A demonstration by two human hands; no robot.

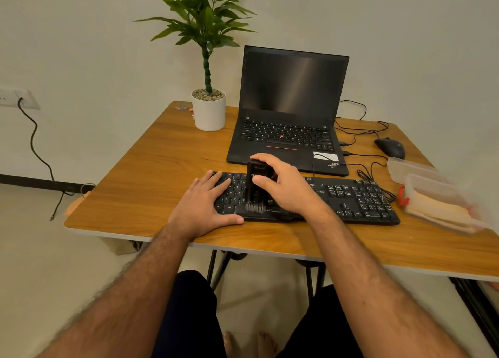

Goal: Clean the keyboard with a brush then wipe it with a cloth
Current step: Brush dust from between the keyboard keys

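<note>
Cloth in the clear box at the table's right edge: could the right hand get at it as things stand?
Probably not straight away. The right hand grips the brush over the keyboard, so it is occupied. The cloth lies inside the box, which looks closed, though that is hard to tell.

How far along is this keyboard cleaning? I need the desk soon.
Nothing looks finished yet. In hand: the right hand grips the black brush, bristles down on the keyboard near its front edge, left of the middle, while the left hand lies flat on its left end. Left: brushing the right half, then wiping; a folded cloth lies in the clear box on the right.
</note>
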